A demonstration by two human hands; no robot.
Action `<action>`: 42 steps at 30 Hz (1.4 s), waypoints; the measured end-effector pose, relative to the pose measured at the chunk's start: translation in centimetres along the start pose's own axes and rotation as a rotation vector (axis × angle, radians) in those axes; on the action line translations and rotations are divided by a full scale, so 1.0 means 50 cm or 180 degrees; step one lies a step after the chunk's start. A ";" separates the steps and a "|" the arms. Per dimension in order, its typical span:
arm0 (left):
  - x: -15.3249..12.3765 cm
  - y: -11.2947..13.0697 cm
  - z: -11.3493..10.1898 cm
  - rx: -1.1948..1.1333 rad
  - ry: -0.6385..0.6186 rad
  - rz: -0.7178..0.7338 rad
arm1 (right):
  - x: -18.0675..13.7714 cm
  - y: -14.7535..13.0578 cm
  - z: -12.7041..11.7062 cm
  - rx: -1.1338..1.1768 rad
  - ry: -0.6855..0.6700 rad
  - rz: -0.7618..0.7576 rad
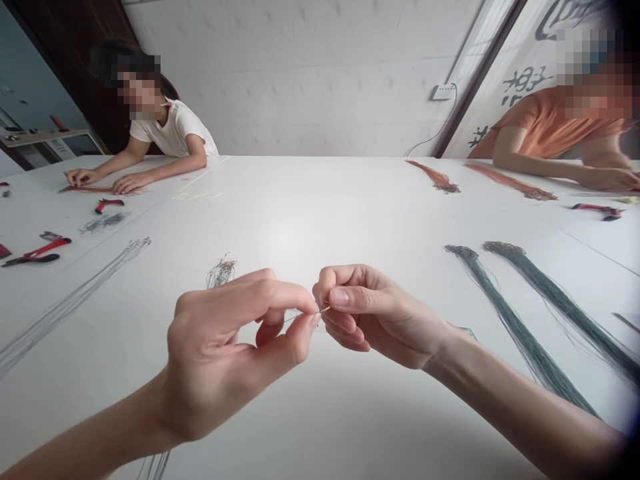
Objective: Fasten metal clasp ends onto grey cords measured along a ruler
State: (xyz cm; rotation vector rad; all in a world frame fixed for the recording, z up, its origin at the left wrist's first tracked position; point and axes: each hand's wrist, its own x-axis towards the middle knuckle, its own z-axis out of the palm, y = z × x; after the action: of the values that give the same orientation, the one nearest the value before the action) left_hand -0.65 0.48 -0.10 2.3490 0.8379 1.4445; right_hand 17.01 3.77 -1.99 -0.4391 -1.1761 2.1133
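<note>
Over the middle of the white table [310,213], my left hand [225,340] pinches a thin grey cord between thumb and forefinger. My right hand [380,307] meets it fingertip to fingertip, its thumb and forefinger closed on the cord's small gold-coloured end [326,309]. The exact shape of that metal end is too small to make out. Just beyond my left hand lies a small tangle of grey cords with gold ends [220,272]. Two thick bundles of dark green cords, one nearer [515,320] and one farther right [565,300], lie past my right hand.
Loose grey cords [75,300] stretch across the left side, near red-handled pliers [45,250]. A co-worker in white [175,130] handles orange cords at far left. Another in orange [535,120] leans at far right, near orange bundles [510,181] and pliers [597,210].
</note>
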 end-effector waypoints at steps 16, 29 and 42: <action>-0.001 -0.002 -0.005 0.0270 -0.0045 0.0146 | -0.002 -0.003 0.023 0.0389 -0.0058 0.0370; 0.003 0.006 -0.006 0.0770 -0.0056 0.0087 | -0.005 -0.010 0.039 0.0474 0.0151 0.0603; 0.002 0.005 -0.003 0.0979 -0.0060 0.0077 | -0.005 -0.008 0.041 0.0526 0.0199 0.0764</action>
State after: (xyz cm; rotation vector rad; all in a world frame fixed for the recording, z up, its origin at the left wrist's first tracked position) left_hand -0.65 0.30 0.16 2.5955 1.0989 1.3842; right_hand 16.18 2.48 -0.57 -0.5897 -0.9428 2.3616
